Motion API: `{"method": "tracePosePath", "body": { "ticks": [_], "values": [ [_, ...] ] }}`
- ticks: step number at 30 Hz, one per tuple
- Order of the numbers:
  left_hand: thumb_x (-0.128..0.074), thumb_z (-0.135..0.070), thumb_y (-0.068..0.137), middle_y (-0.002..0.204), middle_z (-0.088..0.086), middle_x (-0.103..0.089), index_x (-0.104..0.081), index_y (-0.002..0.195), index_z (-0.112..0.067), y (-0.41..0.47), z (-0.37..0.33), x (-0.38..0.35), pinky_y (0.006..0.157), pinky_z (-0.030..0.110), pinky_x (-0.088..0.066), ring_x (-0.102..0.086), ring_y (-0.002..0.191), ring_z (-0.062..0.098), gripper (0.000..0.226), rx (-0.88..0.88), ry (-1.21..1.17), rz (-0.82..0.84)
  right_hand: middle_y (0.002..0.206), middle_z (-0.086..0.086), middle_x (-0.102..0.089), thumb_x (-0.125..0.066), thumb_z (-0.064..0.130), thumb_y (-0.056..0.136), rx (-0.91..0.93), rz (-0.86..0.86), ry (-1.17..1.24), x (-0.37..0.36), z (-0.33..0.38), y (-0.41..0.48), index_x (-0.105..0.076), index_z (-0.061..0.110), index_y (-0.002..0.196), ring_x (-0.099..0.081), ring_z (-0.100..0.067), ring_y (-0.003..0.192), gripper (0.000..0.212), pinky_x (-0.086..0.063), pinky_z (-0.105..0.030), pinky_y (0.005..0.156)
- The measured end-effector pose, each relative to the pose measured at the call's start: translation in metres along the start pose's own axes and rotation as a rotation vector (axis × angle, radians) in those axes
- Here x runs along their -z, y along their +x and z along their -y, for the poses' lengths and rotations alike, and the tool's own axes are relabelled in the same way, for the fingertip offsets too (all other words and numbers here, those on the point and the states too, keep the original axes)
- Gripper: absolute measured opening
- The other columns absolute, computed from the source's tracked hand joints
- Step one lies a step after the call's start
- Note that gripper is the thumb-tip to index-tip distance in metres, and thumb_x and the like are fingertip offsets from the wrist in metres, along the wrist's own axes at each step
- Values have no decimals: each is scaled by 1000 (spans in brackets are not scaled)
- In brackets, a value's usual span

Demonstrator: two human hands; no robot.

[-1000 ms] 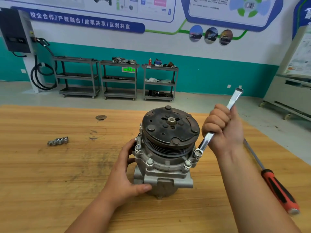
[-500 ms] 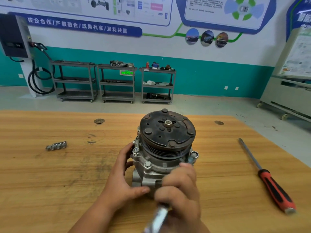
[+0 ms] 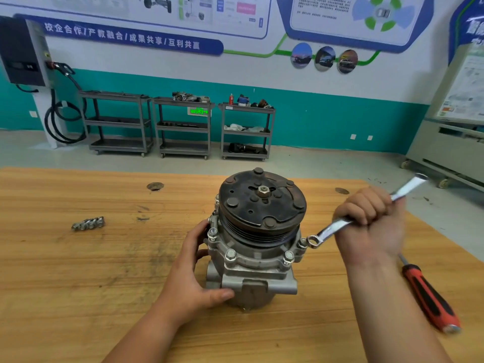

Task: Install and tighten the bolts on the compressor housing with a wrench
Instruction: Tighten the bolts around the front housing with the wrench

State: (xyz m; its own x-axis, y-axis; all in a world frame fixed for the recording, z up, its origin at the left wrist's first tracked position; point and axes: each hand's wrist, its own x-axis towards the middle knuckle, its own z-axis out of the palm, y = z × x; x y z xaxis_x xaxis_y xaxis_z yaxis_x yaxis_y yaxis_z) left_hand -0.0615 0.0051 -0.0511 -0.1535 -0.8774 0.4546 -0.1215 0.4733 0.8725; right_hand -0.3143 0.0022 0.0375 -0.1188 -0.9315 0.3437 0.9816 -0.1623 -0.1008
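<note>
Compressor mid-table, loose bolts far left, screwdriver right.

Grey compressor housing stands upright on the desk, dark pulley uppermost, bolts seated around its flange. Shiny wrench slants up rightward, ring end just beside the right-hand bolt.

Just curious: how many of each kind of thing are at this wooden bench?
compressor: 1
wrench: 1
screwdriver: 1
heap of loose bolts: 1 (single bolts too small to count)
Total: 4
</note>
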Motion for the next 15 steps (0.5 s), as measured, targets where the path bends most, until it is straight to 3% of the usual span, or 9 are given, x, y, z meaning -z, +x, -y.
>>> {"method": "tracePosePath", "body": {
  "ticks": [6,10,15],
  "values": [
    [-73,-85,35,138,-12,-47,-29,135,-48,1,1,-1,95,10,-41,-51,122,-2,114,-12,10,-3,48,3,-26,-48,38,88,-304,91,161,-3,-16,27,-35,20,57,-24,-12,41,38,-25,-22,41],
    [-74,-84,37,137,-18,-48,-31,131,-61,1,3,0,95,11,-41,-51,123,-1,106,-25,3,-1,48,1,-28,-44,41,89,-427,60,20,-13,-22,39,-36,19,58,-27,-12,42,39,-18,-17,42],
    [-75,-83,37,135,-24,-48,-30,133,-55,1,4,0,95,11,-41,-51,123,0,109,-20,-1,0,51,-2,-30,-41,41,92,-535,7,-64,-11,-19,49,-37,17,60,-30,-14,46,40,-15,-15,44]
  ]
}}
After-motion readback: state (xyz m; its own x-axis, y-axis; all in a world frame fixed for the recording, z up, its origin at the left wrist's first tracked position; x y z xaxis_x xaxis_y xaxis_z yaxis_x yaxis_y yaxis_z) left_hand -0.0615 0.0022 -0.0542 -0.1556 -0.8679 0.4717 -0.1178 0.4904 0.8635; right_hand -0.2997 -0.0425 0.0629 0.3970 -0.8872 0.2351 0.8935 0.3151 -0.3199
